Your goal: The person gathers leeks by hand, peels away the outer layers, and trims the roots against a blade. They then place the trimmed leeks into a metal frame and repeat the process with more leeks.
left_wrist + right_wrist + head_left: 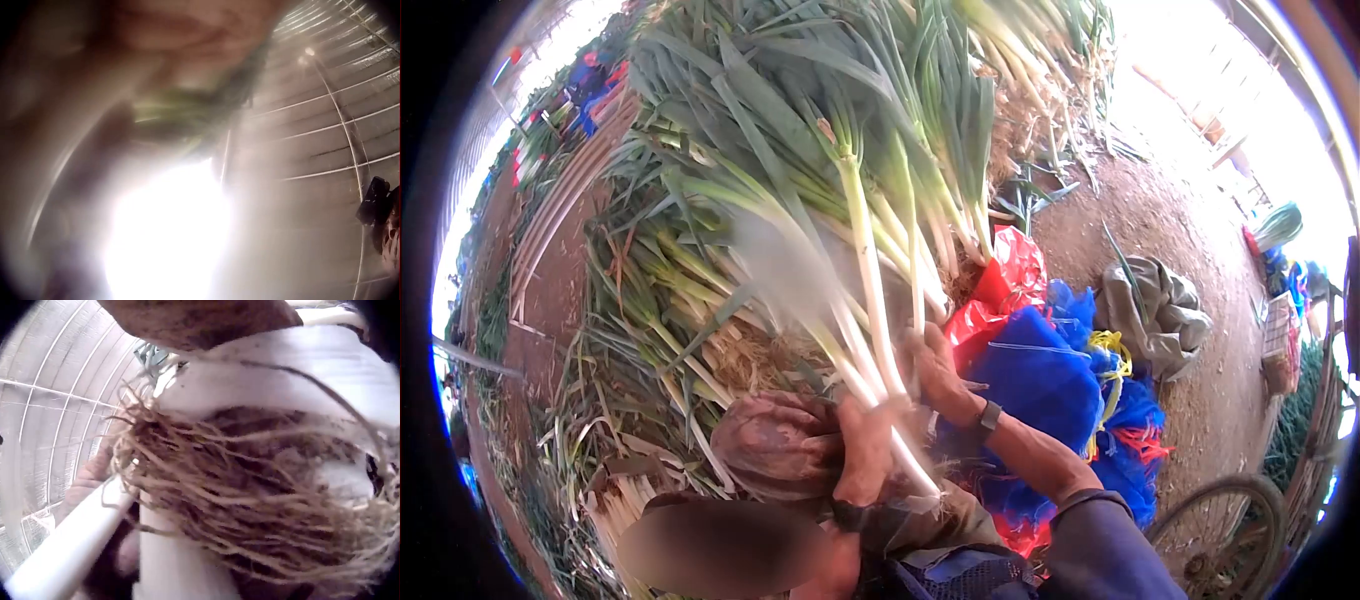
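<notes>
In the head view, the left hand (868, 450) grips several white leek stalks (862, 345), whose green tops fan up and away. Beside it, the right hand (942, 380) holds a thinner leek (916, 250) by its lower end. One stalk end with short roots (930, 492) sticks out below the left hand. Close up in the right wrist view are tangled brown roots (237, 494) and thick white stalks (281, 375), with part of a hand behind them. The left wrist view is blurred, with skin across the top and a green patch (181, 115).
A large heap of leeks (800, 90) spreads ahead and to the left. Right of the hands lie a red plastic bag (1010, 285), blue netting (1035, 385) and a grey-green cloth (1155, 315). A wheel (1265, 500) stands at lower right.
</notes>
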A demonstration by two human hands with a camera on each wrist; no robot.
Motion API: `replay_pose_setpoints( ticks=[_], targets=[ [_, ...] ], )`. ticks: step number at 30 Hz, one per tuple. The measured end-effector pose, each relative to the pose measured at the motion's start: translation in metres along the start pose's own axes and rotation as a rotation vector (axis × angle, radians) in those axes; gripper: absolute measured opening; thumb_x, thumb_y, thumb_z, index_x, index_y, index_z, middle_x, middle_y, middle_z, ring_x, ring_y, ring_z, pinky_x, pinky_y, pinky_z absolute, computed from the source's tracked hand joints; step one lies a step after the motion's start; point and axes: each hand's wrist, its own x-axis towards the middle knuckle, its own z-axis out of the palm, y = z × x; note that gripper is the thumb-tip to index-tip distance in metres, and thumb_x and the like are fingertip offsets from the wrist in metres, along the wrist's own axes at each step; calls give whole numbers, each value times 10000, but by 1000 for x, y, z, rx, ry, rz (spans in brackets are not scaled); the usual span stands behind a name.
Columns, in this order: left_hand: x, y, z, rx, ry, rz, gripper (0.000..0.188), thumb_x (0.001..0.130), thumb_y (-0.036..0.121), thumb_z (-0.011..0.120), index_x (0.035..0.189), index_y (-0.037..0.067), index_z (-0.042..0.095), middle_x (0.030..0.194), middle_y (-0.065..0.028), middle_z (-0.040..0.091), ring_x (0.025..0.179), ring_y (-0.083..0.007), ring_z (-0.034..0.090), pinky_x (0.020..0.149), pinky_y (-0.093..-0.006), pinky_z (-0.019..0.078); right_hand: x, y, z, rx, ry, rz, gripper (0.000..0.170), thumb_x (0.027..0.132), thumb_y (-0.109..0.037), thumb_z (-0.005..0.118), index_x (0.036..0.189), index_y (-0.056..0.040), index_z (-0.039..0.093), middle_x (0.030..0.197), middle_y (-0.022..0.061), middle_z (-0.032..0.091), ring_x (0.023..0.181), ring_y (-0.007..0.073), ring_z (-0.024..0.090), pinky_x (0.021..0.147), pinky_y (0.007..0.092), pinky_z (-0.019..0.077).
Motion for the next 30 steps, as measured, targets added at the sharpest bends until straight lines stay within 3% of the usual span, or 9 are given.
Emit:
replay_pose_setpoints(
  ticks=[5, 8, 10, 12, 14, 18, 20, 26, 30],
  targets=[
    [-3, 2, -2, 28, -13, 11, 364, 790, -32, 696, 1137, -53, 591, 935, -101, 667, 787, -170, 653, 715, -282, 541, 76, 110, -66, -458, 209, -388, 160, 977, -238, 585, 1055, -113, 522, 796, 0, 584, 605, 112, 539, 484, 280, 453],
    [-7, 5, -6, 54, -22, -9, 340, 800, -14, 713, 1115, -53, 589, 921, -93, 661, 759, -162, 639, 689, -277, 528, 130, 150, -147, -516, 148, -116, 225, 926, -257, 665, 1017, -95, 537, 815, 36, 602, 650, 173, 591, 510, 335, 492],
    [-4, 3, -8, 91, -19, -44, 337, 805, -6, 722, 1109, -52, 585, 909, -86, 657, 737, -158, 629, 674, -274, 520, 111, 46, -118, -855, 422, -53, 215, 902, -196, 660, 1017, -52, 550, 846, 121, 620, 738, 293, 642, 585, 425, 519],
    [1, -11, -12, 83, 2, -76, 327, 819, 11, 725, 1108, -44, 583, 930, -80, 641, 774, -155, 615, 705, -283, 514, 139, 39, -140, -1120, 513, -357, 237, 886, -160, 624, 1065, -24, 551, 884, 200, 624, 829, 410, 635, 683, 519, 506],
    [1, -10, -4, 141, 66, -63, 318, 828, 14, 718, 1111, -40, 584, 956, -83, 636, 821, -158, 610, 743, -289, 507, 165, 27, -146, -1130, 609, -344, 314, 862, -139, 603, 1144, -18, 535, 958, 251, 626, 900, 470, 612, 756, 552, 492],
    [3, -2, 13, 153, 128, -147, 319, 845, 39, 707, 1127, -36, 579, 1033, -98, 626, 941, -174, 591, 859, -312, 477, 215, 22, -173, -1041, 550, -94, 611, 867, -254, 637, 1363, 16, 403, 1255, 312, 520, 1075, 469, 595, 898, 538, 492],
    [6, 3, 22, 198, 140, -138, 337, 844, 56, 704, 1136, -44, 570, 1040, -109, 635, 933, -185, 594, 874, -323, 473, 239, 32, -190, -1090, 456, -146, 551, 822, -272, 673, 1256, 36, 531, 1001, 284, 670, 929, 438, 663, 782, 495, 534],
    [10, 6, 38, 123, 119, -158, 351, 822, 49, 709, 1129, -47, 568, 1064, -140, 644, 1010, -217, 616, 922, -345, 475, 252, 10, -220, -1330, 354, 156, 451, 781, -373, 721, 1069, -30, 675, 969, 225, 703, 929, 389, 680, 761, 472, 534],
    [10, 4, 44, 21, 150, -184, 342, 814, 28, 709, 1116, -45, 566, 1053, -139, 642, 1025, -230, 628, 938, -353, 480, 226, -58, -236, -1393, 640, 53, 361, 771, -381, 689, 990, -98, 733, 920, 181, 718, 891, 394, 689, 766, 472, 535]
  ],
)
